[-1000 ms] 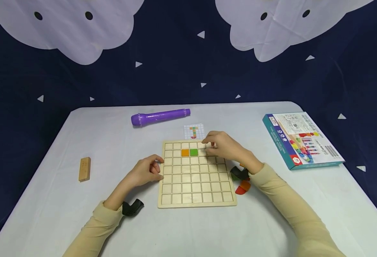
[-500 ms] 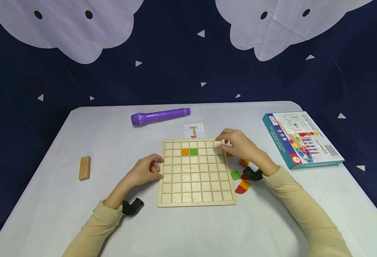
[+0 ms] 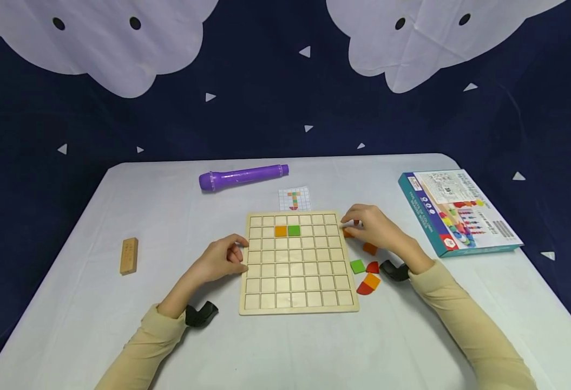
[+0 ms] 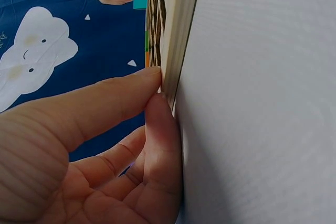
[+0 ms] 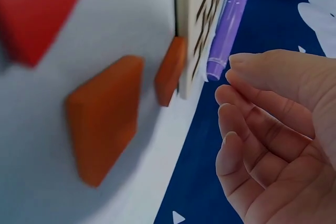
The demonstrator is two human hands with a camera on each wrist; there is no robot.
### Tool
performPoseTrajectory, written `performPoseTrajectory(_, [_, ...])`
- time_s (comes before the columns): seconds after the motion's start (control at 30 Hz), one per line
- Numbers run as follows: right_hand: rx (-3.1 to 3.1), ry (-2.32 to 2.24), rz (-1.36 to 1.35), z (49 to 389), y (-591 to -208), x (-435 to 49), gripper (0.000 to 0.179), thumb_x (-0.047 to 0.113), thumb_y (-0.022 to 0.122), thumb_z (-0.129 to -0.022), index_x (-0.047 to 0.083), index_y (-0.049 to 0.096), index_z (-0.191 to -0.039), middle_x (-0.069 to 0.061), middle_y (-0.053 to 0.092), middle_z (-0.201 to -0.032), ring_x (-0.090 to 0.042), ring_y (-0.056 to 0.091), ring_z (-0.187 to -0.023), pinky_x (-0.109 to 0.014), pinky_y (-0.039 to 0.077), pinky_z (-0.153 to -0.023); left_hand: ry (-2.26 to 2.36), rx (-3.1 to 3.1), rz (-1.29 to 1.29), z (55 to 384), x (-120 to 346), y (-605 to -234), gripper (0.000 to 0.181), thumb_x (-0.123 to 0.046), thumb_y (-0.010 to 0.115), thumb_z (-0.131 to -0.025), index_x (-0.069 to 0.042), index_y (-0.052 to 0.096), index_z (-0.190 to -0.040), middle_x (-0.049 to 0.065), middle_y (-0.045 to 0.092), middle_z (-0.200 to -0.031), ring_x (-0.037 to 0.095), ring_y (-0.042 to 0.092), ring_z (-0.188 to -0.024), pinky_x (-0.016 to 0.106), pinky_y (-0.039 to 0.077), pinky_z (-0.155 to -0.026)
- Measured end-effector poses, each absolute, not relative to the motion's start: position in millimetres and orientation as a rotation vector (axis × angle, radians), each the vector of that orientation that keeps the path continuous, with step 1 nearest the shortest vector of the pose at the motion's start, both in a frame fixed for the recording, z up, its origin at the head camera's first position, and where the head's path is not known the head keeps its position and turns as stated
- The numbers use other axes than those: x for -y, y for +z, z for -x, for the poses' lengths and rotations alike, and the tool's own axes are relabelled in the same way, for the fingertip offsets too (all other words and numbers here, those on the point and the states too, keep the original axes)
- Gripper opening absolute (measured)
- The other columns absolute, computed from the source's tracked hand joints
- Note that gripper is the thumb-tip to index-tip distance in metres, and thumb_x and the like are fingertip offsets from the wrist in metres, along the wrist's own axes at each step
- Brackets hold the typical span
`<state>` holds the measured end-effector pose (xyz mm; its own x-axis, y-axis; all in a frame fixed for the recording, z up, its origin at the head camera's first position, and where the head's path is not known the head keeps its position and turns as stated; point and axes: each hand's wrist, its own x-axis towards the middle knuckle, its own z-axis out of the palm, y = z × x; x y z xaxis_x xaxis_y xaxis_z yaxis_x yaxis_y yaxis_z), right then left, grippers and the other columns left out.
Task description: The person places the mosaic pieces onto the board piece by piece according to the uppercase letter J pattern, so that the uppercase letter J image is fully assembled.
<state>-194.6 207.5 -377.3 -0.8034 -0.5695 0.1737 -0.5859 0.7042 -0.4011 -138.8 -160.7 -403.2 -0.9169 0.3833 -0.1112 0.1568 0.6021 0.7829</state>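
A pale wooden grid board [image 3: 297, 271] lies flat mid-table, with an orange square tile [image 3: 281, 231] and a green square tile [image 3: 293, 231] side by side in its second row. My left hand [image 3: 219, 260] touches the board's left edge with thumb and index fingertips; in the left wrist view they meet the rim. Off the board's upper right edge, my right hand [image 3: 375, 227] hovers with loosely bent fingers and nothing between them. Just below it an orange tile [image 5: 170, 72] leans close to the board's edge, partly hidden in the head view.
Right of the board lie another orange tile [image 3: 370, 248], a green tile [image 3: 358, 266], a red quarter-round [image 3: 372, 267] and more pieces. A printed pattern card [image 3: 294, 199] and purple microphone-shaped tube [image 3: 243, 177] sit behind. A wooden block [image 3: 129, 256] and game box [image 3: 460, 211] flank them.
My right hand has moved right, from over the board's upper rows to beyond its right edge, uncovering loose tiles. My left hand and the two tiles on the board stay put.
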Motion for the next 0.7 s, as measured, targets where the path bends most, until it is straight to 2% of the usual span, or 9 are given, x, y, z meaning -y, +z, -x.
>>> performPoseTrajectory(0.4, [2.942, 0.653, -0.959, 197, -388, -215, 0.019, 0.006, 0.07, -0.08, 0.0, 0.071, -0.098, -0.011, 0.068, -0.094, -0.021, 0.061, -0.085, -0.037, 0.053, -0.077, 1.225, -2.556, -0.449, 139, 161, -404, 0.046, -0.003, 0.075, -0.074, 0.004, 0.054, -0.115, 0.011, 0.058, -0.082, 0.011, 0.053, -0.066, 0.019, 0.043, -0.056])
performPoseTrajectory(0.7, [3.003, 0.624, -0.951, 198, -391, -214, 0.024, 0.008, 0.073, -0.077, 0.0, 0.07, -0.099, -0.009, 0.065, -0.09, -0.016, 0.053, -0.076, -0.028, 0.048, -0.069, 1.22, -2.561, -0.459, 138, 161, -403, 0.046, -0.003, 0.074, -0.074, 0.004, 0.054, -0.114, 0.01, 0.058, -0.081, 0.011, 0.053, -0.065, 0.019, 0.043, -0.057])
